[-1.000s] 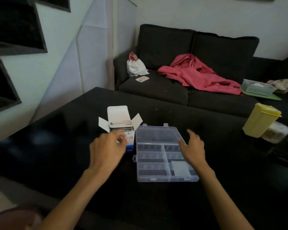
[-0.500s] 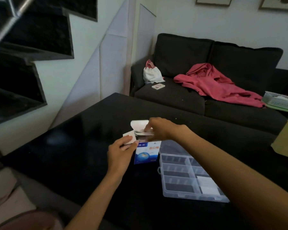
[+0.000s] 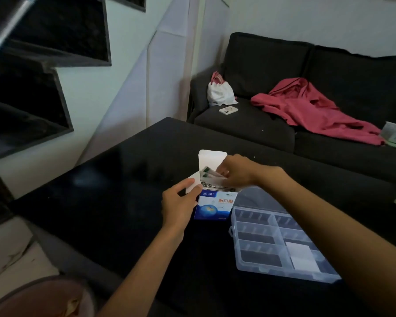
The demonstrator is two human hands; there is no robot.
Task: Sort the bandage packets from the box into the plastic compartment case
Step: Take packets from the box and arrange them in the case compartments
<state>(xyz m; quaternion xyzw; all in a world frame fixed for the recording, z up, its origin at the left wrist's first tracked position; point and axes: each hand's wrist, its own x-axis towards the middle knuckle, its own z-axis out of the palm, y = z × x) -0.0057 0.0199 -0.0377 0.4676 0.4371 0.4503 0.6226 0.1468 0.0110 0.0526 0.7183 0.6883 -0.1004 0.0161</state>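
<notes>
Our right hand (image 3: 234, 172) pinches bandage packets (image 3: 212, 176) at the open box (image 3: 213, 207) mouth; our left hand (image 3: 178, 205) grips its side. Beside it, our forearm hides part of the compartment case (image 3: 258, 243) on the table (image 3: 114, 202).

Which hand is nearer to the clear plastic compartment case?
Right. The right hand is at the open blue box, just behind the clear plastic compartment case; the left hand is beyond the box's far side.

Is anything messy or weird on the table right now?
Not really. The box stands upright with its flaps open while the left hand steadies it and the right hand pulls out packets. The case lies open and flat. Only the red cloth lies crumpled on the sofa.
</notes>
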